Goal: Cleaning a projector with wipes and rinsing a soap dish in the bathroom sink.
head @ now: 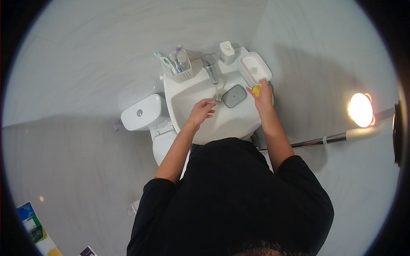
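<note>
My right hand [264, 96] grips a small yellow sponge [256, 90] over the right rim of the white washbasin [221, 124]. Beside it, on the basin's back right corner, sits a white plastic box [246, 71] with a small pale piece [253, 70] inside, perhaps soap. A grey perforated soap-dish insert [234, 96] lies in the basin, right of the drain. From the chrome faucet [209, 67] a thin stream of water runs down. Close to that stream, my left hand [202, 111] hovers with its fingers apart and nothing visible in it.
A white basket [184, 76] with toothbrushes, a toothpaste tube and a clear bottle stands on the basin's back left. Behind the faucet's right side is a white pump bottle [227, 52]. A toilet [141, 112] is at left. A lit lamp [361, 110] and a metal pipe [320, 141] are at right.
</note>
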The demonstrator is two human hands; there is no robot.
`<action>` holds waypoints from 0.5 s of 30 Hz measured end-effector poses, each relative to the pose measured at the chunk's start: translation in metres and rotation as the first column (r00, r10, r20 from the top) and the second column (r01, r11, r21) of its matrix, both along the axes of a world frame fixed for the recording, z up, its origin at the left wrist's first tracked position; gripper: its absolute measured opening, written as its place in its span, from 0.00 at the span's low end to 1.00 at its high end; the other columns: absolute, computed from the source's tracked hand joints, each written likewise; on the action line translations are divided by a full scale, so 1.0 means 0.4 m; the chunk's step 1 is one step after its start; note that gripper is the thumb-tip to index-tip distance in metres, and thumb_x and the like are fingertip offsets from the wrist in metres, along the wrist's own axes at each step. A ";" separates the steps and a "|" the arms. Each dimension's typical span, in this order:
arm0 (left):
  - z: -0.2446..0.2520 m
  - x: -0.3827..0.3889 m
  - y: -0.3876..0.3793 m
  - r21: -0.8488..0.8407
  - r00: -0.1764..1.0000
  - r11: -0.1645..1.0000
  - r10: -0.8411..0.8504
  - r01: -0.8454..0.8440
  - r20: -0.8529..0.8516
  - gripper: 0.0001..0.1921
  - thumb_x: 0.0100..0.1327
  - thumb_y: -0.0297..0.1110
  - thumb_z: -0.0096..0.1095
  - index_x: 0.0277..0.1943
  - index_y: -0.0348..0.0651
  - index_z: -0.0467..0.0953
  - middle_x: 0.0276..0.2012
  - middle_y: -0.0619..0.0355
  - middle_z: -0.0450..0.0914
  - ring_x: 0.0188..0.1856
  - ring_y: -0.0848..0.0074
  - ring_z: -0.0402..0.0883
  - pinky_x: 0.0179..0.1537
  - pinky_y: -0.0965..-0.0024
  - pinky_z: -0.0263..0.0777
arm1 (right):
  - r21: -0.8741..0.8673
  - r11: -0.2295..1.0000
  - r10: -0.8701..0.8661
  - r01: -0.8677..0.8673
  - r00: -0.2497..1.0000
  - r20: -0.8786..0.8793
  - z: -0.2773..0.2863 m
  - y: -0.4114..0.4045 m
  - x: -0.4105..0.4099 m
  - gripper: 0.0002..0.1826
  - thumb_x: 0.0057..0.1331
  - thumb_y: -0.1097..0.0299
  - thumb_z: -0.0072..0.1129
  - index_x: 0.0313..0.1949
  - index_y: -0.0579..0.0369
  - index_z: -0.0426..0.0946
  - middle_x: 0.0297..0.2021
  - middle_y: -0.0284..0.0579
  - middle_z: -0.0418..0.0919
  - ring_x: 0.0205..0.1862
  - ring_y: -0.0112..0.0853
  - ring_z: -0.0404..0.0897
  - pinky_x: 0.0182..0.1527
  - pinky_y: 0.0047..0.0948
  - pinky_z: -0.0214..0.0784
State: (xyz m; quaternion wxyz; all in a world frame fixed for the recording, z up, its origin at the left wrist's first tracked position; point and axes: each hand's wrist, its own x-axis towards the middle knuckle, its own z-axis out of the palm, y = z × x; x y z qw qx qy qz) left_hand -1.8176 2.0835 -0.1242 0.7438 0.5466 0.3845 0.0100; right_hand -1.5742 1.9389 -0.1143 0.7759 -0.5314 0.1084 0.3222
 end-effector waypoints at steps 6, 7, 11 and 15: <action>-0.043 -0.031 -0.010 -0.043 0.997 0.998 0.039 -0.042 -0.066 0.24 0.73 0.39 0.60 0.66 0.37 0.72 0.54 0.54 0.82 0.47 0.72 0.83 0.45 0.70 0.77 | 0.016 0.998 -0.057 0.057 0.998 -0.004 -0.036 0.121 0.083 0.20 0.68 0.68 0.53 0.55 0.66 0.70 0.51 0.54 0.74 0.47 0.43 0.80 0.46 0.50 0.88; -0.046 -0.035 -0.009 -0.069 0.996 0.996 0.055 -0.060 -0.070 0.24 0.73 0.38 0.60 0.67 0.36 0.71 0.54 0.54 0.82 0.47 0.71 0.83 0.44 0.70 0.77 | 0.002 0.996 -0.087 0.087 0.996 -0.029 -0.033 0.138 0.086 0.21 0.69 0.66 0.54 0.57 0.66 0.69 0.51 0.54 0.73 0.48 0.43 0.80 0.45 0.49 0.88; -0.051 -0.043 -0.007 -0.084 0.995 0.994 0.070 -0.076 -0.073 0.24 0.73 0.38 0.59 0.66 0.36 0.71 0.54 0.54 0.82 0.46 0.71 0.83 0.45 0.70 0.78 | 0.005 0.995 -0.098 0.098 0.995 -0.032 -0.025 0.181 0.087 0.24 0.73 0.57 0.57 0.58 0.63 0.69 0.51 0.52 0.74 0.49 0.41 0.79 0.45 0.46 0.87; -0.055 -0.042 0.006 -0.167 0.993 0.980 0.098 -0.109 -0.069 0.23 0.75 0.38 0.56 0.67 0.35 0.69 0.57 0.52 0.80 0.50 0.69 0.82 0.50 0.67 0.78 | -0.087 0.996 -0.044 0.038 0.997 -0.068 0.005 0.196 0.080 0.26 0.73 0.51 0.58 0.59 0.60 0.70 0.50 0.49 0.75 0.48 0.38 0.79 0.40 0.39 0.84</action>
